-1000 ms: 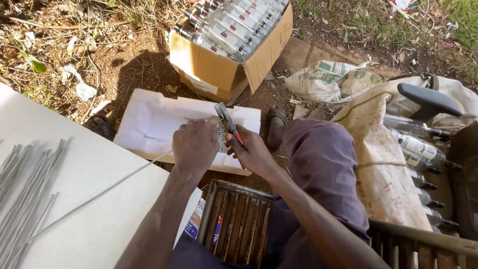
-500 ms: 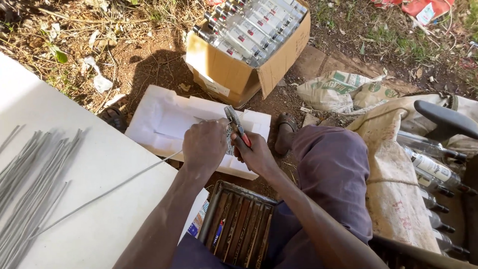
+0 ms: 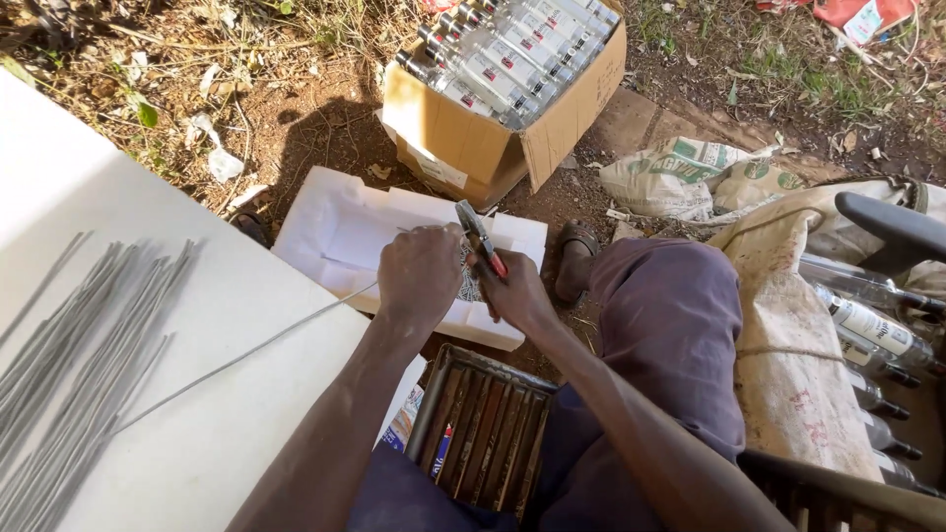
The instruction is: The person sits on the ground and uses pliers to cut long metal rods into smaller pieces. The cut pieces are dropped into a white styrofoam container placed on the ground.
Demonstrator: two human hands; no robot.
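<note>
Two hands meet above a white foam tray (image 3: 340, 232) that lies on the ground. The left hand (image 3: 422, 274) is curled into a fist around one end of a long thin wire (image 3: 246, 357); from the fist the wire runs down and to the left, crosses the edge of the white surface (image 3: 128, 296) and lies on it. The right hand (image 3: 514, 291) is closed around pliers (image 3: 477, 236) with red grips, and their grey nose points up and away from the person. Between the two hands a small piece of woven wire mesh (image 3: 469, 276) shows, but it is mostly hidden and I cannot tell which hand holds it.

On the left part of the surface lies a loose bundle of grey wires (image 3: 69, 365), well apart from the hands. Just under the forearms stands a brown ribbed metal box (image 3: 483, 424), close to the person's lap in dark purple trousers (image 3: 660, 325). Beyond the tray, on bare soil, an open carton (image 3: 473, 148) is full of bottles (image 3: 512, 49) lying in rows. To the right of the carton some printed sacks (image 3: 690, 177) lie on the ground. Further right a dirty sack (image 3: 798, 335) rests beside the leg, and next to it more clear bottles (image 3: 877, 330) lie on their sides.
</note>
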